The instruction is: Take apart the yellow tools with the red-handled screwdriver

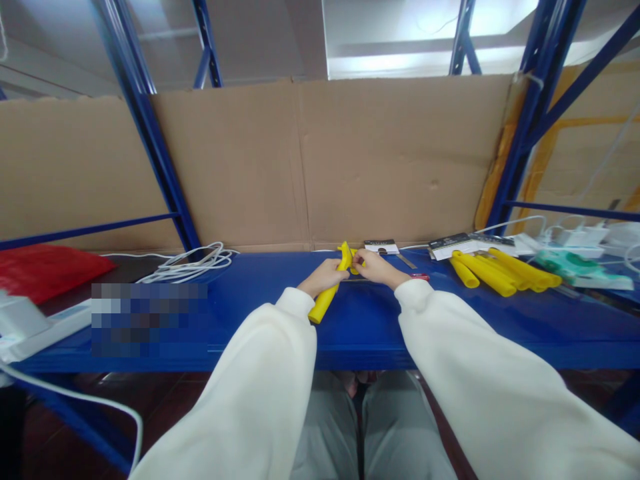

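Note:
My left hand (pixel 326 275) is closed around a yellow tube (pixel 323 305), which slants with its wide round end toward me and a narrower, curved part rising above my fingers. Close beside it, my right hand (pixel 379 268) has its fingers pinched together at a thin yellow part (pixel 355 261) near the tube's upper end. Whether that part is joined to the tube, I cannot tell. Behind my right hand lie a black-and-white card (pixel 380 247) and a thin flat metal strip (pixel 407 261). A small red object (pixel 420 276) sits by my right wrist.
Several yellow tubes (pixel 493 272) lie on the blue table (pixel 260 320) at right, by printed cards (pixel 453 245), a green-and-white object (pixel 575 267) and white cables. At left are a coiled white cable (pixel 193 263), a red bag (pixel 55 270) and a power strip (pixel 55 330). Cardboard (pixel 240 167) stands behind.

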`<move>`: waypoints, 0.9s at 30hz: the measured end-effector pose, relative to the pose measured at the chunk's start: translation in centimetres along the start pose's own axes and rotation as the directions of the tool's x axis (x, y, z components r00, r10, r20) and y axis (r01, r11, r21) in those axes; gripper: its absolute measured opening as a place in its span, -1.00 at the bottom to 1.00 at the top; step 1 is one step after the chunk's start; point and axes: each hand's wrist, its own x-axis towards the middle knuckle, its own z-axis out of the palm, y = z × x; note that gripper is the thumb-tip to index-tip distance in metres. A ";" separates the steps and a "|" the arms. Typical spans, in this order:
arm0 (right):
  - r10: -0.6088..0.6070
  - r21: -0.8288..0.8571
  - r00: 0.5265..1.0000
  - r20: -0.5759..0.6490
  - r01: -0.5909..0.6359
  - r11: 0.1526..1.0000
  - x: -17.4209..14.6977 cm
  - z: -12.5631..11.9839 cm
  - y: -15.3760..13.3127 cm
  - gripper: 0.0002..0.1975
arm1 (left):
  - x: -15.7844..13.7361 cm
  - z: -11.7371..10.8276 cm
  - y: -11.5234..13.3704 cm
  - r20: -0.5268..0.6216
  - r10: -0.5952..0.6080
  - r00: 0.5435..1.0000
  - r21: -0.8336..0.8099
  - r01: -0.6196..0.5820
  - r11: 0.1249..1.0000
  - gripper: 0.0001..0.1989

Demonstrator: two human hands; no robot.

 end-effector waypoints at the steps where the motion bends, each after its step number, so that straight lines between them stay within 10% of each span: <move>1: 0.012 0.004 1.000 0.006 -0.012 1.000 0.0 0.0 0.0 -0.84 | 0.0 0.0 0.0 0.003 0.000 1.000 -0.001 0.000 1.000 -0.88; 14: 0.133 -0.133 0.991 0.010 -0.131 0.982 -0.4 -2.4 0.8 -0.83 | 0.8 -0.2 -1.2 -0.048 -0.068 0.997 -0.036 0.067 0.997 -0.86; 20: 0.492 -0.403 0.871 0.006 -0.448 0.798 -1.5 -4.9 3.5 -0.75 | 0.6 -0.1 -1.1 -0.026 -0.067 0.997 -0.039 0.066 0.997 -0.86; 27: 0.582 -0.443 0.805 0.116 -0.482 0.756 -1.2 -4.5 4.6 -0.69 | 0.5 -0.1 -0.9 -0.018 -0.079 0.997 -0.028 0.079 0.997 -0.82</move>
